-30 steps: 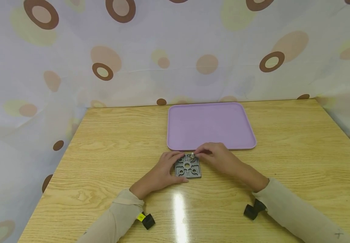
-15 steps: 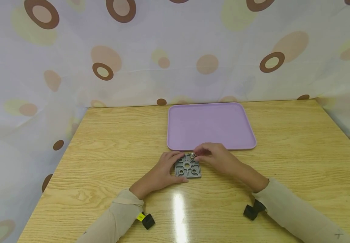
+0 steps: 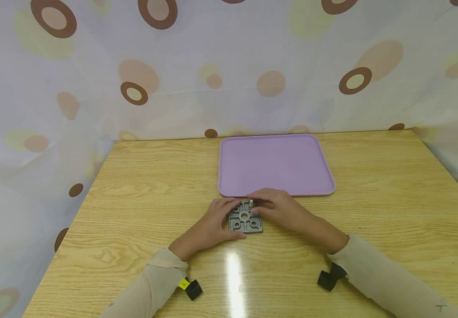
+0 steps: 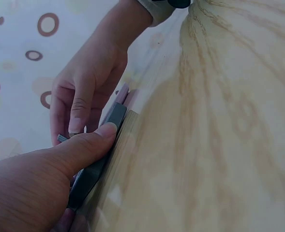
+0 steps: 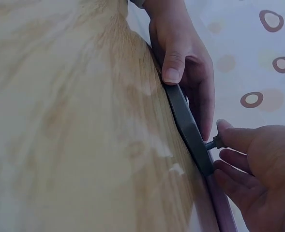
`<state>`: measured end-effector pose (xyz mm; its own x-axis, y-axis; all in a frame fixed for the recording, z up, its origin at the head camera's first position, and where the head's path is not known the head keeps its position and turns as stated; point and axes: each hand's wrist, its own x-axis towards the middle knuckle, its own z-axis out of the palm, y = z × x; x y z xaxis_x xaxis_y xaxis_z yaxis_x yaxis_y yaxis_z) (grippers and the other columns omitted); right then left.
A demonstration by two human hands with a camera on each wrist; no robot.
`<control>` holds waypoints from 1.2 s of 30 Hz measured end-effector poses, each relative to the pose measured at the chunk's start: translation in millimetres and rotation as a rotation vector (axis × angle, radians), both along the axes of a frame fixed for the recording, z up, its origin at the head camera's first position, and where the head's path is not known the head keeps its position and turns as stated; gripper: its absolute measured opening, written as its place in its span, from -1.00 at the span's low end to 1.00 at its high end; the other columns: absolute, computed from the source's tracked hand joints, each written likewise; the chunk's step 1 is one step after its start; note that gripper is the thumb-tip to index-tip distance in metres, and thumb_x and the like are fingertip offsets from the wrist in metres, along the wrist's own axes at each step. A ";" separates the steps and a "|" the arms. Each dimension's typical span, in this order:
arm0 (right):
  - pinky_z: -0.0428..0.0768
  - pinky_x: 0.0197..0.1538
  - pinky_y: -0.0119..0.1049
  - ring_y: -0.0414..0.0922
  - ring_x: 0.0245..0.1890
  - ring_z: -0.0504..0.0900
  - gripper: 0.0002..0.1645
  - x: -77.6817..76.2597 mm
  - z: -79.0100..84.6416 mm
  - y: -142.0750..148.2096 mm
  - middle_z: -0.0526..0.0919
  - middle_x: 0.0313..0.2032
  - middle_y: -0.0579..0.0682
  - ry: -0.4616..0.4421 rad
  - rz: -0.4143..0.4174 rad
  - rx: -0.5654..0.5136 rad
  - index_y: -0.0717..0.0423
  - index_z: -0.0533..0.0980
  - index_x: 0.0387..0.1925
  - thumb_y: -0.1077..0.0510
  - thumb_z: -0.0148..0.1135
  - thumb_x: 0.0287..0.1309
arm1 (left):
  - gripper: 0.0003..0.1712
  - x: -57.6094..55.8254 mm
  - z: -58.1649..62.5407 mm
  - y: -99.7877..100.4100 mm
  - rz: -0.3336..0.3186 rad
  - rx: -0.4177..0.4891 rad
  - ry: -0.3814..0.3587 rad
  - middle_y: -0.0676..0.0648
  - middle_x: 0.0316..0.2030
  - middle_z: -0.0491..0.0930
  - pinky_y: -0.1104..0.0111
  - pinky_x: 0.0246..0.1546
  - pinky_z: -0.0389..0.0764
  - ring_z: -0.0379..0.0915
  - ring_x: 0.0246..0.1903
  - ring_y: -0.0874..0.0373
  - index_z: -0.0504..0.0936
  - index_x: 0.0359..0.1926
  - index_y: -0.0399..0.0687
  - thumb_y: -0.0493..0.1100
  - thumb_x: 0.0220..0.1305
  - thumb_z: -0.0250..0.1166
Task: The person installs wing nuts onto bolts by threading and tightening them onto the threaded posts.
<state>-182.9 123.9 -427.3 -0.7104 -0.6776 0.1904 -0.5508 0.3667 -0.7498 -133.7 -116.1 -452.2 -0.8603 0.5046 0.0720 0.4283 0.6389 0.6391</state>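
Note:
A square grey metal plate [image 3: 246, 228] with raised ribs and several ringed holes lies on the table. My left hand [image 3: 213, 225] grips it by its left side, thumb on the near edge and fingers at the far edge. From the far right corner hole a silvery bolt [image 3: 251, 203] stands upright. Its threads show just above the plate in the right wrist view, below a wider piece [image 5: 219, 141]. Around this wider piece, the thumb and fingers of my right hand [image 3: 282, 210] close in a pinch. My fingers hide part of it.
A flat purple tray [image 3: 276, 165] lies just beyond the plate, its near rim close to my right hand. The wooden table [image 3: 153, 185] ends at a patterned cloth [image 3: 245, 106] at the back. Each wrist carries a black camera mount [image 3: 193, 289].
My right thumb and fingers have shifted around the bolt, the index finger moving left past it and the thumb sliding nearer me. My left hand and the plate have stayed put.

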 end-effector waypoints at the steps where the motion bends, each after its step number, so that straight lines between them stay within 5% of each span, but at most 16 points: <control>1: 0.44 0.09 -0.28 -0.17 0.07 0.47 -0.55 -0.1 0.2 -0.2 0.56 0.01 -0.10 -0.010 -0.003 0.002 0.06 0.51 0.08 0.06 0.25 0.14 | 0.03 0.2 0.5 0.1 0.000 0.001 -0.001 0.04 0.30 0.13 0.21 0.19 0.22 -0.01 0.22 0.18 0.15 0.39 -0.01 0.29 -0.02 0.35; 23: 0.50 0.00 -0.26 -0.18 -0.09 0.57 -0.85 -3.9 5.0 4.4 0.66 -0.20 -0.14 0.044 -0.105 0.047 0.04 0.63 -0.22 0.19 0.21 0.18 | 0.01 2.7 6.8 1.2 0.013 0.007 -0.030 0.02 0.30 0.15 0.18 0.19 0.21 0.00 0.22 0.16 0.17 0.38 -0.04 0.24 -0.01 0.37; 36: 0.52 -0.06 -0.36 -0.29 -0.21 0.58 -0.91 -3.8 7.1 3.8 0.66 -0.31 -0.23 -0.060 -0.095 0.051 0.00 0.64 -0.30 0.14 0.28 0.12 | 0.01 2.1 5.2 1.1 0.014 -0.002 -0.025 0.02 0.30 0.15 0.19 0.20 0.21 0.01 0.21 0.16 0.17 0.38 -0.02 0.27 -0.01 0.35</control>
